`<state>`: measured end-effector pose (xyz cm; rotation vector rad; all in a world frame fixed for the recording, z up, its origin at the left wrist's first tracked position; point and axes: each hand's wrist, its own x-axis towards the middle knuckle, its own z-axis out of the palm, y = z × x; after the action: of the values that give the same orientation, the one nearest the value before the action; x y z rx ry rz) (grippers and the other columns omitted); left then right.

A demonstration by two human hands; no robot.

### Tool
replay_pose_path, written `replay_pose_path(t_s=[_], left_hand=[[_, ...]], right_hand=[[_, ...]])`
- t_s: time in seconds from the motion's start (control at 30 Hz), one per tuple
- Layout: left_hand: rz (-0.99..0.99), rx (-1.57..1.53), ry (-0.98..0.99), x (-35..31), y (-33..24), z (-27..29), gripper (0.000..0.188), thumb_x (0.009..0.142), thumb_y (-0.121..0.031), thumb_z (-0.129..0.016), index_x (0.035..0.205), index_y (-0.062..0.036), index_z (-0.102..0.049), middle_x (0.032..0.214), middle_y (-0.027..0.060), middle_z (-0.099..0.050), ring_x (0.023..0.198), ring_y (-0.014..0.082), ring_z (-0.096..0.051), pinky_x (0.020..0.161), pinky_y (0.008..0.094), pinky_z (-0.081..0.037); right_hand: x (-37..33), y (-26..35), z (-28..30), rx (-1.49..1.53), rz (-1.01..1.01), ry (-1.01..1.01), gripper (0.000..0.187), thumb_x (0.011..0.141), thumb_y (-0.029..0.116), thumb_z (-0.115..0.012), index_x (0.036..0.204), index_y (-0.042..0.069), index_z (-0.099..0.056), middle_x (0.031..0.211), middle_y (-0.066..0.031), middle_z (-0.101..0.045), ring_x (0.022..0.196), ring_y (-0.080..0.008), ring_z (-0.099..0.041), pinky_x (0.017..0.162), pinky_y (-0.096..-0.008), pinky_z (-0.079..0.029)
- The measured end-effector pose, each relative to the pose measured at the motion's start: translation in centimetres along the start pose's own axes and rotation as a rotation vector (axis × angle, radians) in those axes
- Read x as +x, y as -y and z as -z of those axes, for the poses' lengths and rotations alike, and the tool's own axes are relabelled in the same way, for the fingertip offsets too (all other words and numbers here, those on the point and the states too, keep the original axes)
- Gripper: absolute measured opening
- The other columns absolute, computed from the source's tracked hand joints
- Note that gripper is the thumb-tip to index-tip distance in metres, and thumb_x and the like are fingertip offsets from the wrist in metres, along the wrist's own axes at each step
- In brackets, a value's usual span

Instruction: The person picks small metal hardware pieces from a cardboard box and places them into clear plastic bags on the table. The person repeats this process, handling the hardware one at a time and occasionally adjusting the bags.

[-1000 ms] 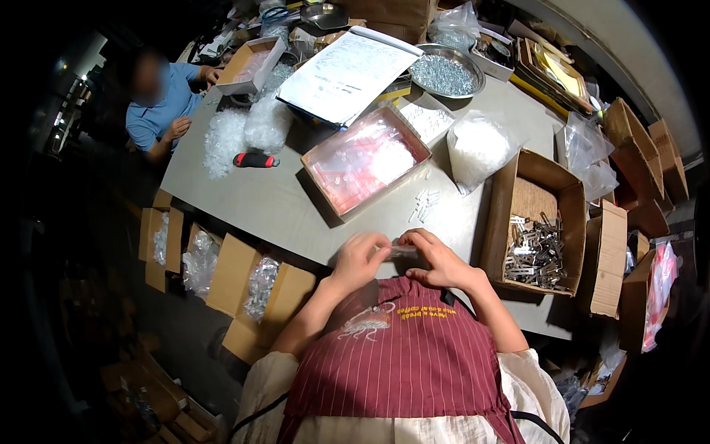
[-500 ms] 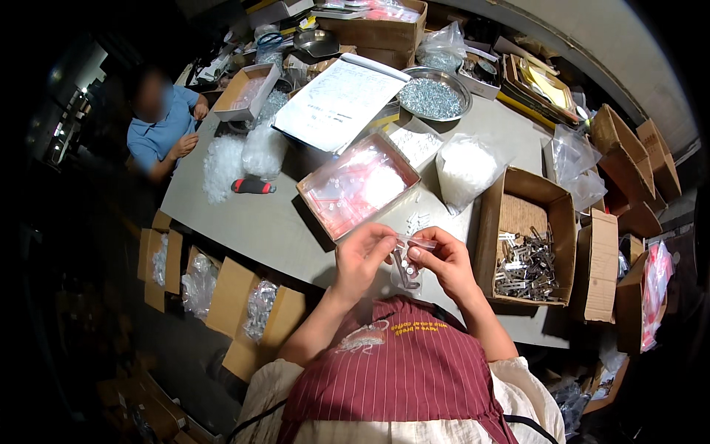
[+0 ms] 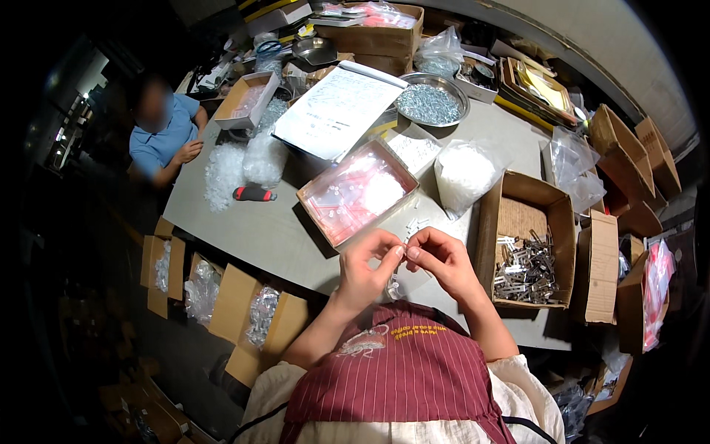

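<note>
At the table's near edge, my left hand and my right hand meet, thumbs and fingertips pinched together on the top edge of a small clear plastic bag. The bag hangs below my fingers, partly hidden by my left hand, with small parts inside too blurred to tell apart. Just beyond my hands is an open box of flat clear bags with red markings. A few small white pieces lie on the table beside it. To the right, a cardboard box holds a heap of metal brackets.
A bag of white pieces stands behind the cardboard box. Farther back are a metal bowl of screws and a clipboard. A red-and-black tool lies at left. Someone in a blue shirt is at the far left.
Both hands have come together at the bag's top, fingertips now touching. The bag hangs lower and more hidden; the dark metal part seen in it earlier no longer shows clearly.
</note>
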<state>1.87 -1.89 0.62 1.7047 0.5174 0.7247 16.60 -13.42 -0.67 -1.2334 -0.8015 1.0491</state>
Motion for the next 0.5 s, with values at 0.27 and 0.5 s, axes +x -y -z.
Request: replay_pose_path(t_s=[0.27,0.5], left_hand=[[0.080,-0.072,0.101,-0.2,-0.2,-0.1,0.012,0.090,-0.008,-0.071,0.095,0.0025,-0.068,0.083,0.0049,-0.071,0.077,0.0081,-0.064,0.071,0.0247,-0.050],[0.098,-0.113,0.186,-0.1,0.5,0.2,0.006,0.092,-0.003,-0.068,0.091,0.0032,-0.067,0.078,0.0052,-0.070,0.070,0.0076,-0.064,0.064,0.0234,-0.051]], right_hand=[[0.3,0.8,1.7,0.055,-0.106,0.082,0.012,0.091,0.008,-0.070,0.091,-0.003,-0.066,0.080,-0.0050,-0.065,0.071,-0.0130,-0.062,0.067,-0.0274,-0.048],[0.3,1.9,3.3,0.088,-0.218,0.185,0.014,0.088,0.008,-0.074,0.090,-0.005,-0.069,0.074,-0.0069,-0.067,0.064,-0.0131,-0.062,0.061,-0.0275,-0.051]])
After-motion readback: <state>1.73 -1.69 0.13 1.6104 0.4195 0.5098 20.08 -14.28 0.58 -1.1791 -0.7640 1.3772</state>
